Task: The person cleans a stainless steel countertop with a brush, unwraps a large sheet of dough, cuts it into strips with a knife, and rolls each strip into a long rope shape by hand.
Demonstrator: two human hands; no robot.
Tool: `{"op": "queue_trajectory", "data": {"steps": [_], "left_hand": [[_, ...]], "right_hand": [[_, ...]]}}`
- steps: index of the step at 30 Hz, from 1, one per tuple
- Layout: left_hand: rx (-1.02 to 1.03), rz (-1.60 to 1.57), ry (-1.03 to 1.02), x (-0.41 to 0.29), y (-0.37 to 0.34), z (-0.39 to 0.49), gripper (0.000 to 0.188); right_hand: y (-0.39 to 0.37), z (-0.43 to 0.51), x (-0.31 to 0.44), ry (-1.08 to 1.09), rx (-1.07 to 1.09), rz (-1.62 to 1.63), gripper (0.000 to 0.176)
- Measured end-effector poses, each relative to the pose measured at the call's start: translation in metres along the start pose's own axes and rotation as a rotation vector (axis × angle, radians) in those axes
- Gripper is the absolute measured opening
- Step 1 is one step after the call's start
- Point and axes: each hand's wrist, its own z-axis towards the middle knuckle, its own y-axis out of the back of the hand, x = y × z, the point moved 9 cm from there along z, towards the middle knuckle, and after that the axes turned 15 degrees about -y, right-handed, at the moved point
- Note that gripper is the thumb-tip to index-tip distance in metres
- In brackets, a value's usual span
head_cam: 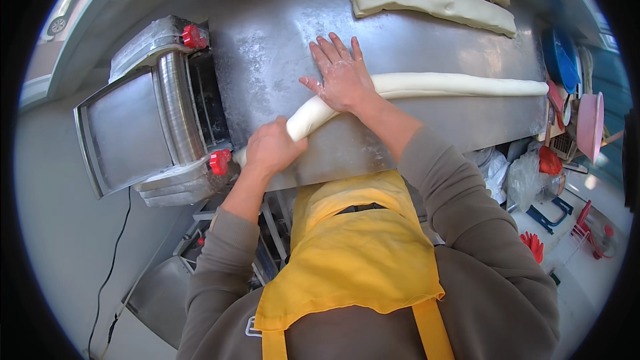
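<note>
A long, smooth roll of white dough (pixel 450 85) runs across a steel worktable (pixel 260 75), its left part bending toward me. My left hand (pixel 274 146) is wrapped around the roll near its left end. A short tip of dough shows beyond that fist, close to the machine's lower red knob. Flat on top of the roll, left of the table's middle, lies my right hand (pixel 344 77). Its fingers are spread and point away from me, with white flour or dough residue on the skin. The dough beneath the palm is hidden.
A dough roller machine (pixel 181 110) with red knobs (pixel 220 161) adjoins the table's left end. Two thick dough strips (pixel 435 2) lie at the far right. Beyond the right edge are a blue basin (pixel 562 60), a pink basin (pixel 590 127) and plastic bags (pixel 522 182).
</note>
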Motion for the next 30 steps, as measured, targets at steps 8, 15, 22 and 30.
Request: {"op": "queue_trajectory", "data": {"steps": [8,15,22,30], "left_hand": [[0.379,-0.135,0.130,0.036,-0.026,-0.124,0.052],[0.358,-0.279,0.245,0.065,-0.011,-0.151,0.049],[0.349,-0.169,0.257,0.089,0.008,-0.168,0.048],[0.416,-0.079,0.276,0.092,-0.001,-0.196,0.047]], "right_hand": [[-0.023,-0.178,-0.057,0.061,0.329,-0.059,0.095],[0.011,-0.051,-0.068,-0.021,0.043,-0.163,0.085],[0.012,-0.105,-0.094,-0.014,0.135,-0.112,0.096],[0.007,-0.137,-0.145,-0.105,0.228,-0.226,0.091]]}}
